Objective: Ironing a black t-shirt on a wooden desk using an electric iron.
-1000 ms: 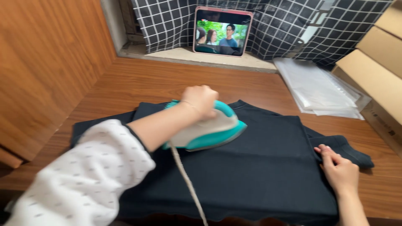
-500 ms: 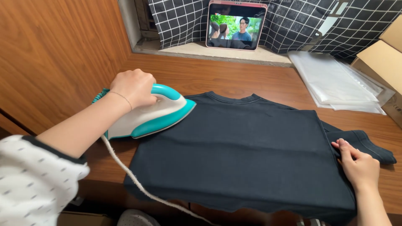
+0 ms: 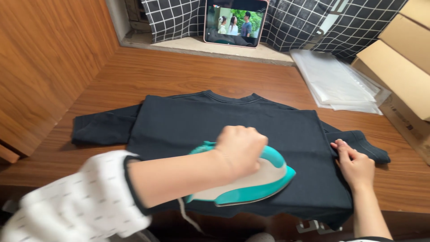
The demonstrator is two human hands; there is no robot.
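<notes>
Left hand: The left hand [image 3: 240, 150] is wrapped tight around the handle of the iron [image 3: 244, 181]. The grip is firm, likely so the iron stays flat on the cloth.

Right hand: The right hand [image 3: 356, 166] lies flat with its fingers spread a little and holds nothing. It presses on the right edge of the shirt, next to the sleeve. This likely keeps the cloth from sliding.

Iron: It is white and teal, and its pointy end faces right. It sits on the lower middle part of the shirt, near the front edge of the table. Its pale cord [image 3: 186, 215] hangs down off the front.

Shirt: The dark long-sleeved shirt [image 3: 224, 125] is laid out flat on the wooden table [image 3: 179, 78], with its neck hole pointing away from the person. It looks smooth, with almost no wrinkles. One sleeve sticks out to the left and one to the right. The bottom hem hangs a little over the table edge.

Sleeve on the arm: The left arm wears a white sleeve [image 3: 80, 206] with small dots, pushed up so the forearm is bare.

Other things: A tablet [image 3: 235, 22] leans at the back and shows a video. Clear plastic bags [image 3: 333, 83] lie in a stack at the right, beside cardboard boxes [image 3: 398, 67].
</notes>
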